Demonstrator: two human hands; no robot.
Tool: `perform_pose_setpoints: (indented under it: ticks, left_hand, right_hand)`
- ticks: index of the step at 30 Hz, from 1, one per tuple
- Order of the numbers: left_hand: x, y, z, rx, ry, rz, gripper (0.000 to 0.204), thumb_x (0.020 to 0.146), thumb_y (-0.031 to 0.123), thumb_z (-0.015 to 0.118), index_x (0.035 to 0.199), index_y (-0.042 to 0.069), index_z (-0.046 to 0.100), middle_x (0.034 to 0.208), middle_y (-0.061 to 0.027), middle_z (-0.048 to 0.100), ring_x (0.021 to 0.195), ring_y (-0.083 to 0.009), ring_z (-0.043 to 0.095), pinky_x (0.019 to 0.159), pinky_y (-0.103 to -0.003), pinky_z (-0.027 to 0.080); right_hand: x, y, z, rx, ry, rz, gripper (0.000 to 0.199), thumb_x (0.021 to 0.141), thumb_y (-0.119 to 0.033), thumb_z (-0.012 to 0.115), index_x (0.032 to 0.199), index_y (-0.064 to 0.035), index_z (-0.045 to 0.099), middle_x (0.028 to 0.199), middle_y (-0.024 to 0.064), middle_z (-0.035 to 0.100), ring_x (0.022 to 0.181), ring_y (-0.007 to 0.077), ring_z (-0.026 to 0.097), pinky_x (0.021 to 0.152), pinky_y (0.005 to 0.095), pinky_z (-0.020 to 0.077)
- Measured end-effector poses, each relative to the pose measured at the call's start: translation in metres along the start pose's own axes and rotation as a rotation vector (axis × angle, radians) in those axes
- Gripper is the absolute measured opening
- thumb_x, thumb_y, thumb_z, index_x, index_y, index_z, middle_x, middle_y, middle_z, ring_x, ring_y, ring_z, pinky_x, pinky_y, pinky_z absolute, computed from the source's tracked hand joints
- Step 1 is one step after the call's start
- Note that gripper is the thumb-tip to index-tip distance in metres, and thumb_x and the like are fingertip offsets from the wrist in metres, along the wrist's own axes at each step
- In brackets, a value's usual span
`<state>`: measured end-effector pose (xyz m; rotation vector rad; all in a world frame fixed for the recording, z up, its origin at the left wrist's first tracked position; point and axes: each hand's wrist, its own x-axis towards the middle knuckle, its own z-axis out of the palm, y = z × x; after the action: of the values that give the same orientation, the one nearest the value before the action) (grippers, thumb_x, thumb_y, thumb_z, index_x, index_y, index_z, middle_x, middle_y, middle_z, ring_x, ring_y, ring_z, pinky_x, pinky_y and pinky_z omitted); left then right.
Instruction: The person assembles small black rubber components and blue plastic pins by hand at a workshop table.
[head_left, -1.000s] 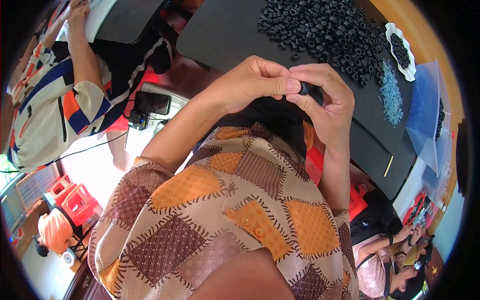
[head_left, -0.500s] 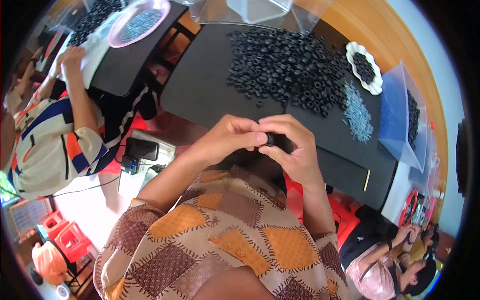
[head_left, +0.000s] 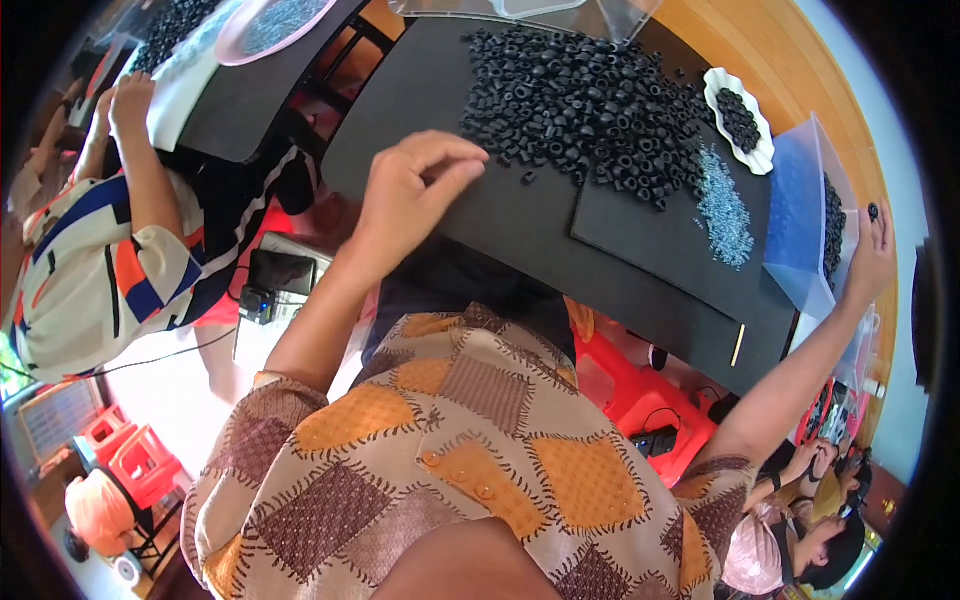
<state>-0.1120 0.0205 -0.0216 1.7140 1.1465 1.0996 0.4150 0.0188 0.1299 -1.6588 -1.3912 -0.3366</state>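
My left hand (head_left: 410, 195) hovers over the black mat (head_left: 520, 220), fingers bent and apart, holding nothing, just left of a big heap of small black rings (head_left: 590, 95). My right hand (head_left: 872, 250) is stretched far out to the right, pinching one small black ring (head_left: 873, 211) in its fingertips above a clear blue-lined box of black parts (head_left: 815, 215). A patch of tiny pale blue beads (head_left: 722, 208) lies on the mat between the heap and the box.
A white scalloped dish of black rings (head_left: 740, 120) sits at the mat's far right. Another person in a striped shirt (head_left: 90, 270) works at the left near a pink plate (head_left: 270, 25). Red plastic stools (head_left: 640, 390) stand under the table.
My hands, joined on one black ring before my chest, have parted. The right one has swung out to the right with the ring; the left has moved up toward the heap.
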Motion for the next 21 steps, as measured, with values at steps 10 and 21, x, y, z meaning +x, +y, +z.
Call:
perform_pose_setpoints:
  ticks: [10,21]
  left_hand:
    - [0.036,-0.019,0.001,0.528,0.055,0.264,0.032,0.078,0.016,0.076,0.107,0.007,0.068,0.101,-0.0074,0.066,0.098,-0.0292,0.060,0.085,-0.038,0.049]
    - [0.071,-0.021,0.002,0.337,0.017,0.324,0.018,0.083,0.009,0.074,0.100,0.004,0.069,0.090,-0.0081,0.063,0.073,-0.0201,0.065,0.067,-0.029,0.052]
  right_hand:
    - [-0.112,-0.083,0.064,-0.222,-0.148,-0.450,0.020,0.088,-0.004,0.066,0.107,-0.0084,0.071,0.110,0.0090,0.070,0.102,0.0251,0.066,0.091,0.0364,0.0506]
    - [-0.196,-0.079,0.084,-0.011,-0.292,-0.204,0.018,0.084,0.005,0.066,0.100,-0.0015,0.071,0.104,0.0102,0.070,0.096,0.0246,0.067,0.088,0.0338,0.0512]
